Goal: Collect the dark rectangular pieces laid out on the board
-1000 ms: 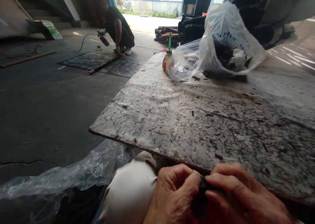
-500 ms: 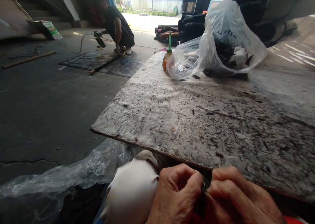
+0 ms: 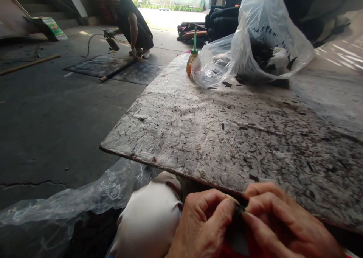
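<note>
Low in the view, my left hand [image 3: 205, 220] pinches a small black piece [image 3: 240, 208] between thumb and forefinger. Fingertips of my right hand [image 3: 283, 216] close on the same piece from the other side. The piece is mostly covered by the fingers, so its kind cannot be made out. Both hands are just in front of the near edge of a pale, fabric-covered table [image 3: 170, 114], above my lap. Dark thread-like scraps and small black bits lie scattered over that surface, thickest towards the right.
A clear plastic bag [image 3: 272, 34] of dark pieces stands on the table beside a green-tipped bottle [image 3: 193, 57]. Another clear bag [image 3: 113, 186] with black material lies at lower left. Across the floor a person [image 3: 134, 27] squats, holding a spray gun [image 3: 111, 40] over dark sheets [image 3: 93, 69].
My right hand has shifted slightly right and its fingers have changed their hold on the small black piece. The view has tilted down a little. The squatting person's spray gun has moved slightly.
</note>
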`<state>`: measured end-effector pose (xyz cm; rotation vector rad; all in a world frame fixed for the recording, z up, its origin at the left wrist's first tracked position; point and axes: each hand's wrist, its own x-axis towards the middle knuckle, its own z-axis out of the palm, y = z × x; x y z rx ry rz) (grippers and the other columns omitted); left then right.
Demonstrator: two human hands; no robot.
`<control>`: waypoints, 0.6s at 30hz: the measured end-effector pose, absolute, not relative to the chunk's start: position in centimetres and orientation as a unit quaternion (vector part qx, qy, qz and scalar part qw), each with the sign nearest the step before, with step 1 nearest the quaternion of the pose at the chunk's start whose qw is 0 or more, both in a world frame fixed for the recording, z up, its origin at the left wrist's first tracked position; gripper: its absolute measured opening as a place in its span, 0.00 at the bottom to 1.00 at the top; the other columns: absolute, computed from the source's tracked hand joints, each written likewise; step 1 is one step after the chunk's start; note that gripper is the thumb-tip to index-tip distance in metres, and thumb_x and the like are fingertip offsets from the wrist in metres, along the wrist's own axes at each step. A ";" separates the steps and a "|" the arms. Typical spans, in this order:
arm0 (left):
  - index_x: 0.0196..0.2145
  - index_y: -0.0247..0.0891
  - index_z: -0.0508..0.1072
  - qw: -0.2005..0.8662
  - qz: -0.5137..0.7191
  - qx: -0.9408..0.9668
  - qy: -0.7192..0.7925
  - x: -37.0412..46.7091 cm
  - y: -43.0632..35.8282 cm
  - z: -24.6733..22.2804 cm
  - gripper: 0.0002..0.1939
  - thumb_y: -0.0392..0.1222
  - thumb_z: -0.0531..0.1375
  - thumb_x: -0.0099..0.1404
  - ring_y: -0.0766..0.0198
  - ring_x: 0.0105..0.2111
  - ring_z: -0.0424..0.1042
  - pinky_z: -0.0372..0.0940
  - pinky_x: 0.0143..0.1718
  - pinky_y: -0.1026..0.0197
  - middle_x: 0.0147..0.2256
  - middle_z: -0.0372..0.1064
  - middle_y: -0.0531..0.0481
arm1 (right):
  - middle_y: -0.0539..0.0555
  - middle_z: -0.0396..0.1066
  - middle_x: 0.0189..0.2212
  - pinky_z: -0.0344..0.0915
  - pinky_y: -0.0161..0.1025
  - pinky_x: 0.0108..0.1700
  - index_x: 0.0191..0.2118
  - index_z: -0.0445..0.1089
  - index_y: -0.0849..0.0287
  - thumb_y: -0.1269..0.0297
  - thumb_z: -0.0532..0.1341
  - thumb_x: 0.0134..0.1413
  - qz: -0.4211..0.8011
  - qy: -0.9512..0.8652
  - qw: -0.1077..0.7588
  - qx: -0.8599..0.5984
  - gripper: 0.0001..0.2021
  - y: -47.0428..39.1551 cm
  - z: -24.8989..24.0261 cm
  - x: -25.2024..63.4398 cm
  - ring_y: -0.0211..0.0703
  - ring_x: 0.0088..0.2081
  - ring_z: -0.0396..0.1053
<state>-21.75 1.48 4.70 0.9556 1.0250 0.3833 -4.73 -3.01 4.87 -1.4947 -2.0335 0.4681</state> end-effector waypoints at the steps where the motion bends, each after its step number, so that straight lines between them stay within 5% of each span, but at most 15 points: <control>1: 0.25 0.35 0.70 0.749 0.177 0.438 0.465 -21.7 1.5 4.7 0.16 0.50 0.55 0.62 0.68 0.22 0.57 0.53 0.20 0.66 0.21 0.60 0.53 | 0.50 0.69 0.32 0.69 0.24 0.29 0.32 0.63 0.52 0.68 0.57 0.56 0.172 -0.754 0.284 -0.567 0.03 -3.0 4.8 -4.6 0.37 0.33 0.74; 8: 0.21 0.36 0.65 0.780 0.200 0.399 0.439 -21.4 1.6 5.1 0.17 0.50 0.56 0.60 0.70 0.19 0.52 0.50 0.17 0.68 0.18 0.55 0.55 | 0.44 0.68 0.24 0.67 0.24 0.25 0.31 0.63 0.53 0.68 0.53 0.61 0.298 -0.699 0.271 -0.591 0.07 -3.5 4.5 -5.3 0.32 0.23 0.69; 12: 0.21 0.34 0.66 0.795 0.228 0.366 0.427 -21.6 1.3 4.6 0.17 0.50 0.57 0.60 0.72 0.18 0.52 0.50 0.17 0.69 0.17 0.54 0.56 | 0.45 0.68 0.26 0.67 0.24 0.26 0.31 0.64 0.53 0.66 0.54 0.60 0.280 -0.677 0.286 -0.618 0.07 -3.4 4.4 -5.7 0.32 0.25 0.70; 18: 0.33 0.32 0.76 0.832 0.217 0.313 0.404 -21.7 1.2 4.0 0.14 0.47 0.61 0.58 0.73 0.16 0.60 0.54 0.17 0.71 0.20 0.65 0.52 | 0.45 0.67 0.25 0.66 0.22 0.24 0.29 0.64 0.53 0.66 0.54 0.59 0.219 -0.691 0.290 -0.625 0.08 -3.2 4.6 -5.8 0.31 0.22 0.69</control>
